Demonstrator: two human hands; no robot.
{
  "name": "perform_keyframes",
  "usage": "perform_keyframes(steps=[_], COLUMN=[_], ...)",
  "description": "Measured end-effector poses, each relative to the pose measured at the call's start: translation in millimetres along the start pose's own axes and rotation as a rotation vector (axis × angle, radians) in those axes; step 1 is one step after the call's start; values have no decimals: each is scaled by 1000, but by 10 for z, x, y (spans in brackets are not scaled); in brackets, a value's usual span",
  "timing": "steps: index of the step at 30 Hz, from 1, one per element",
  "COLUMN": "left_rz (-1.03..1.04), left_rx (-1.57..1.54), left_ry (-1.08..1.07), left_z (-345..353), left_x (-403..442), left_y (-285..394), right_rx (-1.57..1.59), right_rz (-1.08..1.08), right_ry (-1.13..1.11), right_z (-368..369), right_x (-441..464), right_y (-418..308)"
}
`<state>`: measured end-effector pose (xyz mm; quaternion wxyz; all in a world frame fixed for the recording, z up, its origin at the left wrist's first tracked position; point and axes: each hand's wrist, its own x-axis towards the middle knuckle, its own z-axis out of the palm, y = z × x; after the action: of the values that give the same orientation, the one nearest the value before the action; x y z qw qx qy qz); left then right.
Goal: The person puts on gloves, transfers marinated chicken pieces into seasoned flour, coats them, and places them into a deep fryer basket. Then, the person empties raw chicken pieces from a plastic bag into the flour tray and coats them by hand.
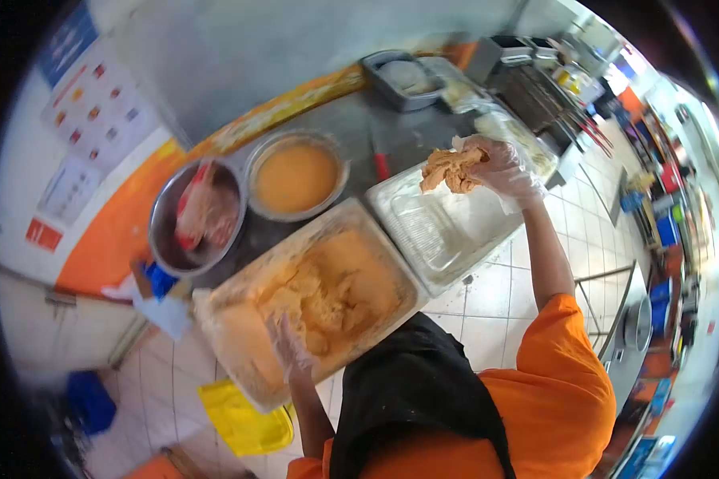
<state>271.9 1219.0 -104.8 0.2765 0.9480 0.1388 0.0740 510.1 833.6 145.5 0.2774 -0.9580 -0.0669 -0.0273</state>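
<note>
My right hand (499, 172), in a clear plastic glove, is closed on a flour-coated piece of chicken (453, 169). It holds the craggy piece above a shallow metal tray (447, 267). My left hand (293, 349), gloved too, is over the near left part of a large tub (382, 231) of orange-tinted flour. Its fingers look stretched out beside the coated pieces (327, 295) lying in the flour; their tips are partly blurred. Behind the tub stands a bowl of orange liquid or batter (297, 177).
Left of the batter is a metal bowl (158, 231) holding raw meat in plastic. A red-handled tool (381, 166) lies behind the tray, with a grey bin (407, 102) farther back. Fryers (535, 96) stand at the right rear. A yellow item (248, 419) is below the tub.
</note>
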Motion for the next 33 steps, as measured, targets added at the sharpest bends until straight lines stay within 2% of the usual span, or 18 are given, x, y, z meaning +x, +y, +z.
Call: perform_keyframes(steps=[2,4,6,8,10,12,14,16,18,19,21,22,23,24,26,28,30,33], left_rz=[42,45,12,-413,-356,-342,-536,-531,-847,-986,-511,-710,-868,-698,-362,-486,-620,-811], left_rx=[-274,-207,204,-581,-420,-160,-309,-42,-633,-925,-4,-444,-870,-671,-246,-313,-383,-492], left_ry=[2,-10,-10,-14,-10,-13,34,17,275,453,-24,134,394,351,254,307,373,496], left_z=[153,305,378,652,802,945,1163,1166,1106,1081,1214,1136,1018,1092,1008,974,998,1012], left_x=[143,259,406,644,704,786,731,561,639,675,31,112,271,173,-107,-179,-235,-115], left_y=[16,174,491,701,777,815,680,749,1313,1587,70,537,1196,1045,609,621,682,903], right_rx=[64,-62,-69,-183,-230,-127,-114,-221,-192,-252,-348,-387,-411,-426,-485,-528,-72,63], right_rz=[62,55,93,199,178,258,178,-58,122,135,193,231,59,-114,15,77,68,-111], right_ry=[14,87,142,142,135,174,179,481,223,259,303,298,388,470,340,229,250,128], right_z=[-182,-404,-653,-1061,-1452,-1864,-2243,-2493,-2999,-3143,-3416,-3561,-3707,-3767,-3868,-3919,-3674,-3271], right_x=[122,208,315,403,619,868,1245,1633,2188,2493,2992,3246,3609,3917,4143,4432,4430,4535], right_y=[628,1372,1930,2296,3076,3295,4014,4895,5309,5497,5674,5659,6136,6613,6183,5968,5596,5282])
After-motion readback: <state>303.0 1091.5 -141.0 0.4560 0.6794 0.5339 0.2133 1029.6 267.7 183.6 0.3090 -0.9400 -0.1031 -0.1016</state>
